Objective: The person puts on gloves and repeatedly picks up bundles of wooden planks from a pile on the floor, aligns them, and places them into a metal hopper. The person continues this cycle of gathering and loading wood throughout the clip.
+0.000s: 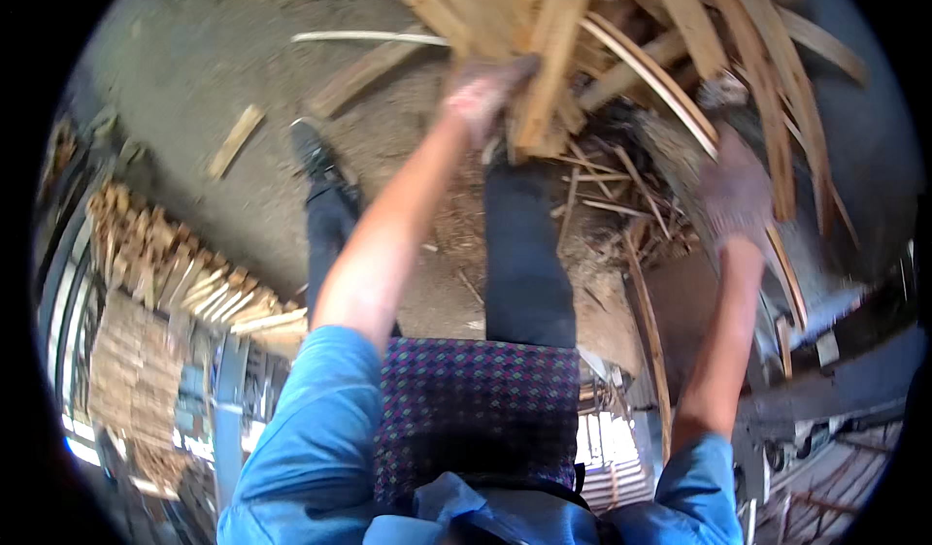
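Head view: left hand (pixel 488 97) and right hand (pixel 738 191) among loose wood (pixel 687 16).
Right of centre, the right fingers close around a long thin strip (pixel 665 93) slanting down from upper centre; at upper centre the left hand meets a plank (pixel 553 79), though whether its fingers grip, I cannot tell.

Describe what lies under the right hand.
A thin wooden strip runs into the right hand, and wood emerges below; whatever the hand covers between cannot be seen.

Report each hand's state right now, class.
Left hand: against a plank; blurred, grip cannot be told.
Right hand: closed, holding a thin wooden strip.
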The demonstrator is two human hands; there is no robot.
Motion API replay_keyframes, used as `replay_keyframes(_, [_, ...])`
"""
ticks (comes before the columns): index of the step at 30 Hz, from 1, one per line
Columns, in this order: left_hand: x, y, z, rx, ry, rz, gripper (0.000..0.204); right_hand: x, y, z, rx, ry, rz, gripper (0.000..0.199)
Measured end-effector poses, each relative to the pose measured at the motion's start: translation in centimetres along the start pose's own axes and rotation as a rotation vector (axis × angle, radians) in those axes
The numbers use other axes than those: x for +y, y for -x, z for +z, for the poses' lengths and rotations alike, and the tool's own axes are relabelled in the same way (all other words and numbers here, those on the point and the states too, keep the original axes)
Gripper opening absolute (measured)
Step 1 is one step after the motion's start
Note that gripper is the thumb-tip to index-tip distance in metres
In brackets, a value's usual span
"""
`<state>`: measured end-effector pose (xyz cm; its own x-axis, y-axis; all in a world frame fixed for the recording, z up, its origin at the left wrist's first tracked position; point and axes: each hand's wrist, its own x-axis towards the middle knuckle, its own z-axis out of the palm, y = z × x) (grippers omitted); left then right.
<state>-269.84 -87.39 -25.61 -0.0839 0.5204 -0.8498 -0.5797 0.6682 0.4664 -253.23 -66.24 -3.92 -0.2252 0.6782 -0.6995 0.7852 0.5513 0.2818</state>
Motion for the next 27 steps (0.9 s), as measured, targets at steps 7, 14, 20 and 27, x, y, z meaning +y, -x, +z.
replay_keyframes(7, [0.7,-1.1,1.5,0.050,-0.227,-0.002,0.114,0.1,0.9,-4.6,-0.114,0.187,0.217,0.043])
replay_keyframes(14, [-0.4,0.0,-0.1,0.005,-0.137,0.108,0.096,-6.7,9.3,-6.0,0.123,-0.080,-0.250,0.068])
replay_keyframes(20, [-6.2,5.6,-10.6,0.124,-0.383,0.006,0.060,-26.7,4.5,0.2,-0.205,-0.206,-0.410,0.043])
replay_keyframes(27, [-17.9,7.0,-33.9,0.609,-0.534,-0.374,0.065,-50.6,-5.9,12.0,-0.317,-0.302,-0.537,0.047])
